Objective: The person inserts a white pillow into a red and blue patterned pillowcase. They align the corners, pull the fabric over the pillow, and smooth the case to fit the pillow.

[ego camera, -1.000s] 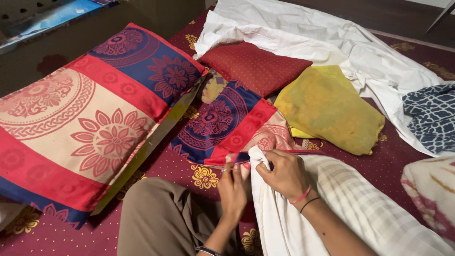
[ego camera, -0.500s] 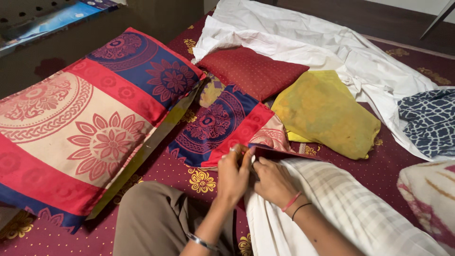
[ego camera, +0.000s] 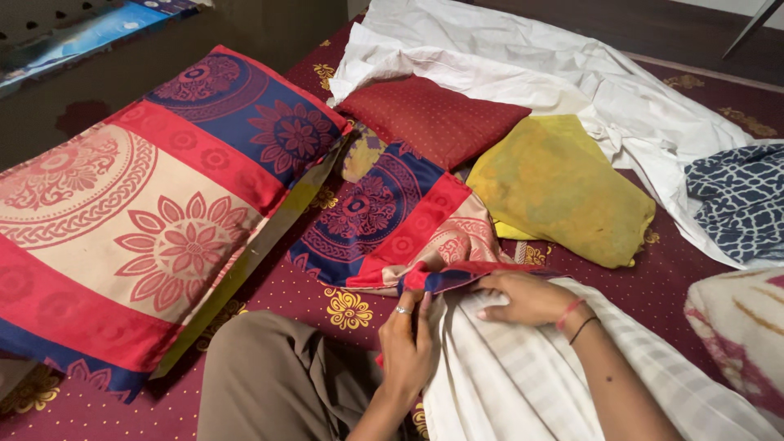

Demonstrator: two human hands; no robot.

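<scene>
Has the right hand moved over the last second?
Yes. The right hand slid right, flattening onto the white striped pillow, farther from the left hand; the yellow cushion stays put.

There is a single view, from a camera worn on the person's head. It looks steeply down and forward over the person's own bent knee [ego camera: 269, 376] and forearms, close to the left hand [ego camera: 408, 343] and right hand [ego camera: 523, 298] at the lower edge. Farther up the frame it takes in the maroon patterned floor covering [ego camera: 678, 269] and the patterned pillow [ego camera: 139, 212] at left.
</scene>
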